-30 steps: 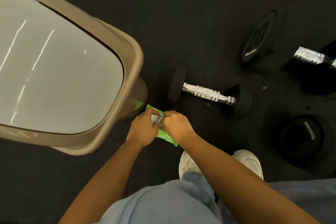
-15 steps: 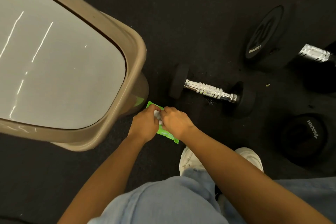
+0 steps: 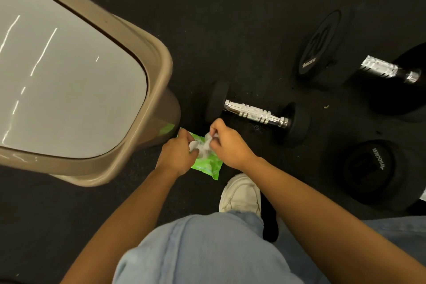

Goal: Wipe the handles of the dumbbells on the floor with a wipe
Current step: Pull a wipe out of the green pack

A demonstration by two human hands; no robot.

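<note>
A black rubber gym floor (image 3: 230,18) fills the view as you crouch over it, one knee in light blue denim jeans (image 3: 202,249) nearest the camera and a white sneaker (image 3: 241,193) planted just beyond. Your left hand (image 3: 176,157) curls round a bright green plastic wipe packet (image 3: 207,163) lying on the floor, while your right hand (image 3: 228,145) pinches a crumpled white wipe (image 3: 205,143) that stands partly out of the packet's top. Just past your knuckles lies a small black dumbbell with a ribbed chrome handle (image 3: 255,113), untouched. To the left a tan plastic bin with a grey swing lid (image 3: 159,71) stands just beside the packet. Farther right, a larger black dumbbell with a knurled silver handle (image 3: 380,68) lies near a black dumbbell standing on end (image 3: 366,168).
</note>
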